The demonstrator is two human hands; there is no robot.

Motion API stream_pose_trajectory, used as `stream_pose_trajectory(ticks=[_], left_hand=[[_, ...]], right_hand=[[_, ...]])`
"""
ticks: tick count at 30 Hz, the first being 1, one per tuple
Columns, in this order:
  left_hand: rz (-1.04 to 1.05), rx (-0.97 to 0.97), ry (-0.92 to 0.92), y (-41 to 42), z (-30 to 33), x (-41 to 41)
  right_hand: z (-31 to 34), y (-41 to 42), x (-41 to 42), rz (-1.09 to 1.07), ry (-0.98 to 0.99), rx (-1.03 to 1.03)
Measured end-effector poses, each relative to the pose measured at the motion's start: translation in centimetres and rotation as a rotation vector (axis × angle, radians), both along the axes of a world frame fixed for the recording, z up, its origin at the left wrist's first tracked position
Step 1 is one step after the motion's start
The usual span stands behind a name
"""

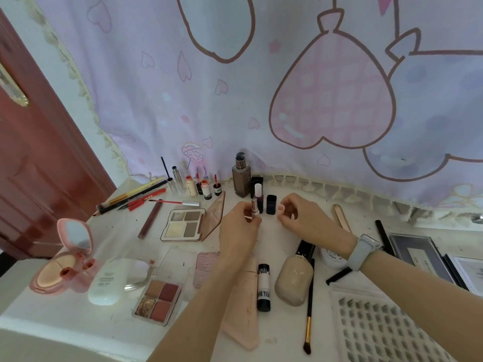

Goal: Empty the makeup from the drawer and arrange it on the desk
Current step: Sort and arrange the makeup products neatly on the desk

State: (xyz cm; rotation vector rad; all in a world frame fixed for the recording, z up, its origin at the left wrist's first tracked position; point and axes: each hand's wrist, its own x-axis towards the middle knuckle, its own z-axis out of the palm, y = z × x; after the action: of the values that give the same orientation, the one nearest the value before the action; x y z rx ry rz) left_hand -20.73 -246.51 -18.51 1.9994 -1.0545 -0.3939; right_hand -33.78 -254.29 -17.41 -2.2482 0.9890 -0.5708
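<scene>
Holding lipstick (255,208) upright, left hand (239,228); right hand (304,215) pinching probably cap (280,208)

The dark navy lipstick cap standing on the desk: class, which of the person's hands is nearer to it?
Right. The right hand, pinching a small pink cap, sits just beside the dark navy cap. The left hand grips a lipstick tube slightly farther off on its other side.

My arms are bare from the forearms down, with no sleeves reaching into view; my left hand (239,226) wears nothing, no ring or band; my right hand (304,218) is likewise unadorned, though its wrist carries a watch (364,250) on a wide pale grey-blue strap with a rounded, light-coloured case.
</scene>
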Motion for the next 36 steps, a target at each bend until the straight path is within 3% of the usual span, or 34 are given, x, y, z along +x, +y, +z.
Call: stream_pose_trajectory(ticks=[6,12,17,21,26,30,36], left_hand=[[-0.006,-0.009,-0.099,-0.1,0.1,-0.5],[-0.005,0.001,-0.095,-0.1,-0.1,-0.3],[-0.034,0.084,-0.241,1.2,0.7,-0.9],[-0.04,0.048,-0.347,3.8,2.0,-1.7],[0.028,-0.008,-0.275,8.6,2.9,-1.3],[0.158,-0.036,-0.203,12.1,2.7,0.2],[0.276,-0.053,-0.13,15.3,1.7,1.2]], right_hand=[[-0.5,-0.1,1.3,-0.052,0.147,-0.102],[-0.2,0.4,1.6,-0.095,0.143,-0.068],[0.6,0.9,0.4,-0.1,0.13,-0.006],[1.6,1.3,-1.0,-0.114,0.08,-0.098],[3.0,4.1,-1.4,0.057,0.022,-0.171],[2.7,6.5,0.3,0.328,0.141,-0.199],[2.2,8.5,2.9,0.422,0.648,-0.251]])
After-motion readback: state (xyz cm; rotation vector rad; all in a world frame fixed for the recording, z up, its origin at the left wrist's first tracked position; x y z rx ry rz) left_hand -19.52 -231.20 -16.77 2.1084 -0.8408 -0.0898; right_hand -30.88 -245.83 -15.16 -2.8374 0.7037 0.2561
